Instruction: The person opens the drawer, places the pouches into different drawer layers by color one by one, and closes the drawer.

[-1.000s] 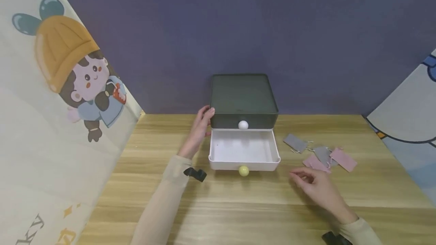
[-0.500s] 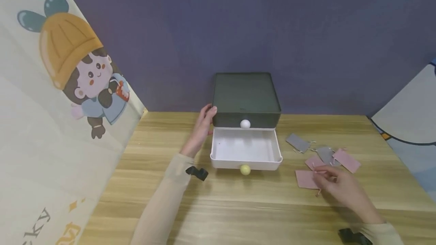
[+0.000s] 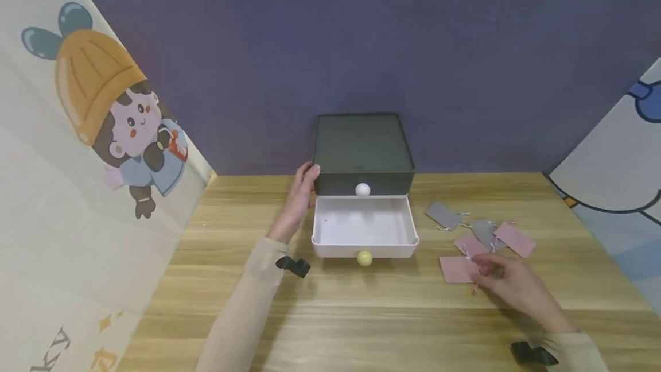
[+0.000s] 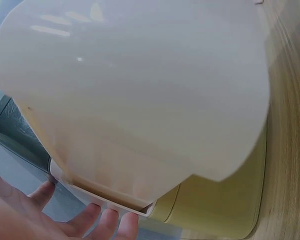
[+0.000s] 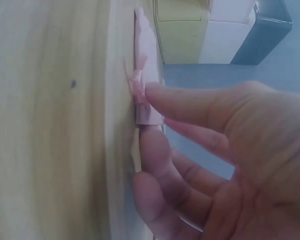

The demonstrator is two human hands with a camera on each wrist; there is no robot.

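A small drawer cabinet (image 3: 364, 142) with a dark green top section and white knob stands against the back wall. Its white drawer (image 3: 335, 252), with a yellow knob (image 3: 364, 258), is pulled out and looks bare inside. My left hand (image 3: 295, 204) rests on the cabinet's left side; in the left wrist view its fingertips (image 4: 108, 222) touch that side. To the right of the drawer, my right hand (image 3: 513, 287) pinches the drawstring end of a pink drawstring pouch (image 3: 455, 270) lying on the table. The right wrist view shows the thumb on this pouch (image 5: 148, 45) and fingers beneath its end.
Behind the held pouch lie a pink pouch (image 3: 467, 244), another pink pouch (image 3: 515, 240), a grey pouch (image 3: 483, 231) and a second grey pouch (image 3: 442, 215), some overlapping. A dark wall (image 3: 258, 73) closes off the wooden table's (image 3: 361, 326) far edge.
My right hand has moved right, bringing into view the pink pouch it had covered; since half a second ago it has held nearly still. My left hand stays at the cabinet.
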